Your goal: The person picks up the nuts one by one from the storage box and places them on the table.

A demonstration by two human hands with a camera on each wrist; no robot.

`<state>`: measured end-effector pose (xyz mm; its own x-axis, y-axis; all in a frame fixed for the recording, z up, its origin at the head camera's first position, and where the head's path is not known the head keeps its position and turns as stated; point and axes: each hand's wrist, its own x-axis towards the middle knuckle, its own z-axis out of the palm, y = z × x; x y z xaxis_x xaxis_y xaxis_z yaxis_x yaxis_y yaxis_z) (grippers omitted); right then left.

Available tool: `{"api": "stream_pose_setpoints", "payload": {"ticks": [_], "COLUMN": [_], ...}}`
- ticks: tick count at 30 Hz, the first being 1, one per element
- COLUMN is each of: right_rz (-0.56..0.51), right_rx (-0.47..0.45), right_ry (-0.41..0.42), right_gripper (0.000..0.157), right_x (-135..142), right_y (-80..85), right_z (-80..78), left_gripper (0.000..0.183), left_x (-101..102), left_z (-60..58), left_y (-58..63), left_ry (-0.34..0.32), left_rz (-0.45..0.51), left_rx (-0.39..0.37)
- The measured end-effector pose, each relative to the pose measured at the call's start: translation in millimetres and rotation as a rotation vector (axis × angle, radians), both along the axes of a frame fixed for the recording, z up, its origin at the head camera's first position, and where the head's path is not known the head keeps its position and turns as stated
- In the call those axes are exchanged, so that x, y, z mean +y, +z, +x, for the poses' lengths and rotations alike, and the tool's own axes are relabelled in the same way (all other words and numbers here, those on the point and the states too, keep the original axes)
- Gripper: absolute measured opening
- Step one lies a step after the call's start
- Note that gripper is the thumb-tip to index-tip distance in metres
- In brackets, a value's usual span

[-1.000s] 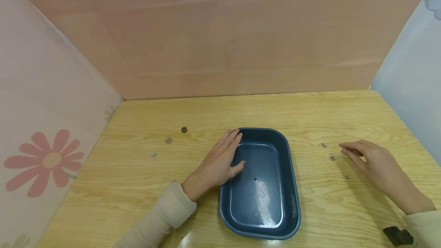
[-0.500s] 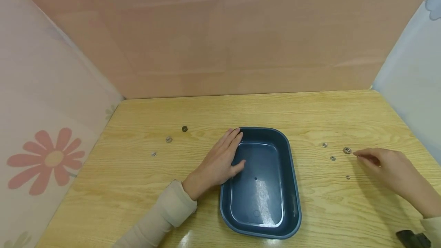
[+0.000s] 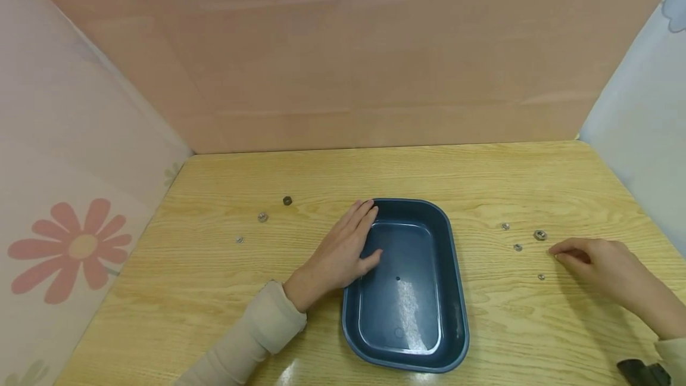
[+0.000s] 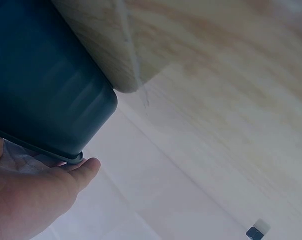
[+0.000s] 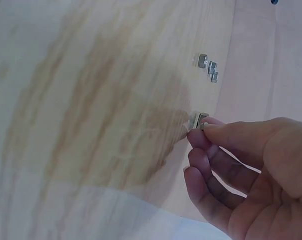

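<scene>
My left hand (image 3: 343, 249) rests over the left rim of a dark blue plastic tray (image 3: 460, 290), fingers straight along its far corner and thumb inside. In the left wrist view, the fingers (image 4: 85, 172) touch the tray's rim from beneath its edge. To the right of the tray, my right hand (image 3: 605, 261) pinches a tiny metal nut (image 5: 205, 125) between thumb and forefinger, just above the table. Close to those fingertips lies a larger hex nut (image 3: 540, 235). Smaller nuts lie nearby: one far (image 3: 505, 226), a middle nut (image 3: 517, 247) and a near nut (image 3: 541, 277).
Left of the tray, a dark nut (image 3: 287, 201), a silver nut (image 3: 262, 217) and a small nut (image 3: 239, 240) lie on the wood-grain table (image 3: 177, 290). A pinkish backdrop (image 3: 343, 64) stands behind, with side panels left and right. A black object sits beside the right sleeve.
My right hand has drawn back rightward and slightly nearer, uncovering the larger hex nut, with the tiny nut in its fingertips. My left hand and the tray have stayed in place.
</scene>
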<state>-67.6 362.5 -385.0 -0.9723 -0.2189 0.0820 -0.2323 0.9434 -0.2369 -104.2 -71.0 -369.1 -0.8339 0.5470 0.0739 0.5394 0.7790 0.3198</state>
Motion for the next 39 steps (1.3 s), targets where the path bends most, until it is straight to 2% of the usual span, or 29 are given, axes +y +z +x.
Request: {"api": "stream_pose_setpoints", "payload": {"ticks": [10, 17, 32, 39], "right_rz": [0.012, -0.019, 0.019, 0.012], "right_rx": [-0.077, -0.121, -0.037, 0.063], "right_ry": [-0.009, -0.047, -0.046, -0.024], "right_gripper": [0.011, 0.012, 0.008, 0.017], "right_x": [-0.1, -1.6, -5.2, -8.2], "right_y": [2.2, 5.9, 9.0, 8.5], "right_z": [-3.4, -5.2, -4.7, -8.0], "left_gripper": [0.077, 0.077, 0.076, 0.075], "left_x": [0.4, 0.3, -1.1, -1.4], "left_z": [0.0, 0.0, 0.1, -0.3], "left_y": [0.5, 0.0, 1.3, 2.1], "left_ry": [0.005, 0.002, -0.009, -0.023], "left_rz": [0.008, 0.011, 0.009, -0.012], "left_rx": [-0.016, -0.01, 0.008, 0.036]}}
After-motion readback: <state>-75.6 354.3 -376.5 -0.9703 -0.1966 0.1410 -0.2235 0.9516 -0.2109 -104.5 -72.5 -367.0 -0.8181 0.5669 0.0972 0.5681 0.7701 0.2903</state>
